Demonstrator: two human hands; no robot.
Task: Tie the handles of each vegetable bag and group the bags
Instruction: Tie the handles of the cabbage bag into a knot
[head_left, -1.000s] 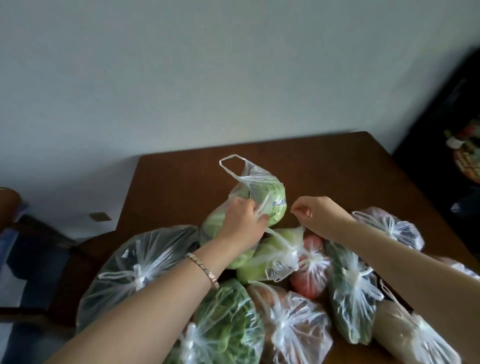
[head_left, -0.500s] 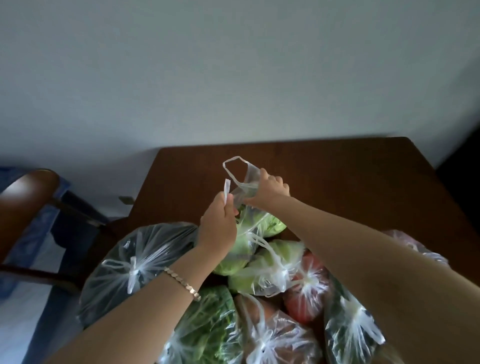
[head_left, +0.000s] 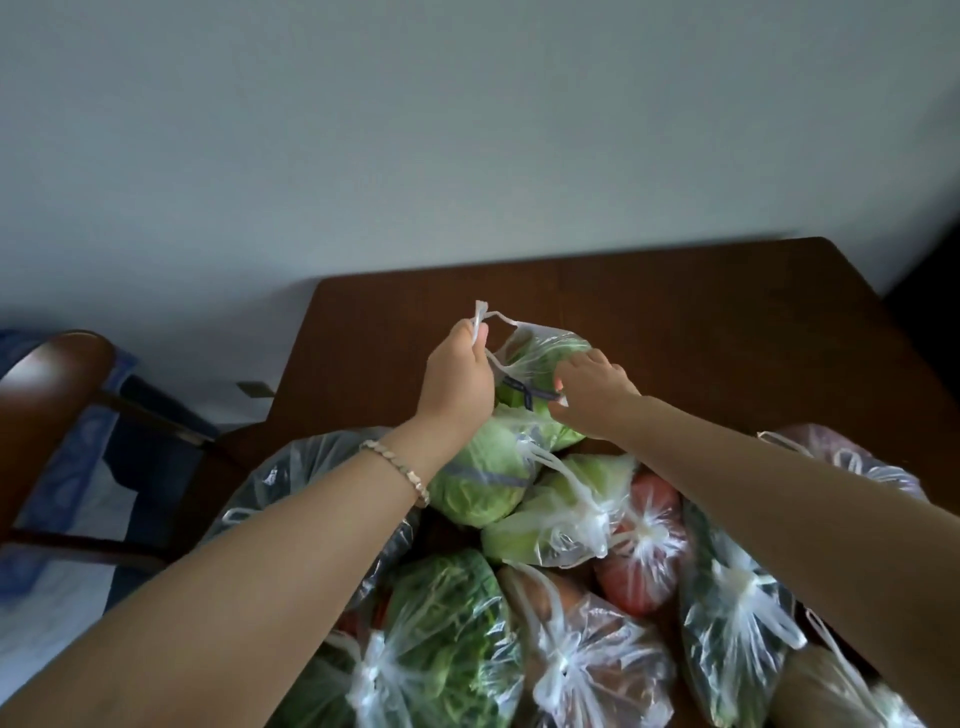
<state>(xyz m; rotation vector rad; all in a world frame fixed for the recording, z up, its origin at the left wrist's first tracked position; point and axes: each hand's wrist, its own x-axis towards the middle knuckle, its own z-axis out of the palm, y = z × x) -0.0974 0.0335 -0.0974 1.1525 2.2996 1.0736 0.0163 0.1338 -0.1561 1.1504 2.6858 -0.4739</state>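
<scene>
We look down on a brown wooden counter (head_left: 675, 322), where a person works on a cabbage bag (head_left: 478, 483). This clear plastic bag lies at the far edge of a heap of bags, near the counter's middle. The left hand (head_left: 457, 379), with a bracelet (head_left: 400, 470) at the wrist, holds up one handle (head_left: 480, 317) of that bag. Its grip pinches the twisted white strip between thumb and curled fingers. The right hand (head_left: 592, 397) reaches in from the right, its grip curled onto the bag's plastic on the right side. We cannot tell whether it has the second handle. The bag's mouth is not knotted.

Nearer to us lie bags with knotted handles. A pale green vegetable bag (head_left: 550, 525) touches the cabbage bag, with a bag of red vegetables (head_left: 649, 551) just right of it. A leafy greens bag (head_left: 447, 623) sits in the near middle, and a bag of brownish produce (head_left: 587, 670) lies beside it. A dark green bag (head_left: 727, 597) lies below the right forearm. A large clear bag (head_left: 311, 467) sits on the left, partly under the left forearm. A wooden chair (head_left: 57, 374) stands left of the counter.
</scene>
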